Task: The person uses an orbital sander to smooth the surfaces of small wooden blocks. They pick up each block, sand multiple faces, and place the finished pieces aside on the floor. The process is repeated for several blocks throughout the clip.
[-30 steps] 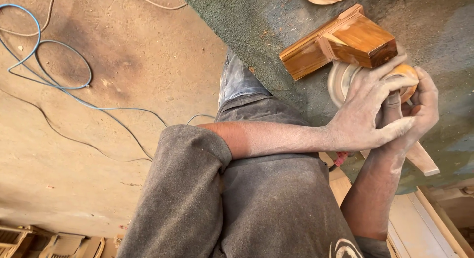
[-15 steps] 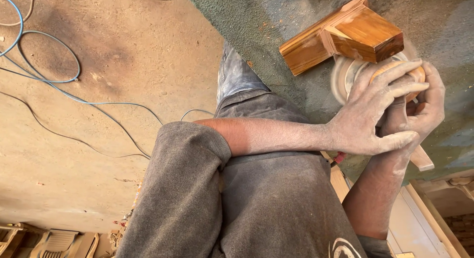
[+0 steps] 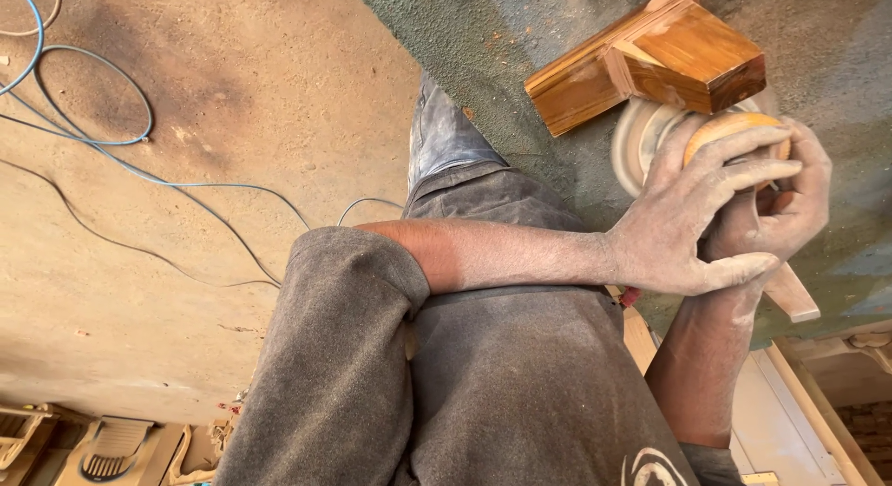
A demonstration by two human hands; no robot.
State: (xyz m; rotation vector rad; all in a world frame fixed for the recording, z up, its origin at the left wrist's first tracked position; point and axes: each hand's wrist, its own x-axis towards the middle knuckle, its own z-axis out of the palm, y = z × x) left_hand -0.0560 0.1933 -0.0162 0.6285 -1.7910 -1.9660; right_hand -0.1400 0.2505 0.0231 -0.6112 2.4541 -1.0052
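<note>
Both dusty hands, left hand (image 3: 683, 230) over right hand (image 3: 776, 212), clasp a rounded orange wooden piece (image 3: 734, 133) against the pale sanding disc (image 3: 641, 142); steady, even pressure seems best.

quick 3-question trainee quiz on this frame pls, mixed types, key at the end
1. True or false: both hands are clasped over the round orange-topped sanding tool.
2. Which thing lies right next to the tool's pale disc? A) a varnished wooden block assembly B) a metal bucket C) a glass jar
3. Fill in: the thin cable trailing over the dusty floor is ____ in colour.

Key: 1 true; 2 A; 3 blue
</note>
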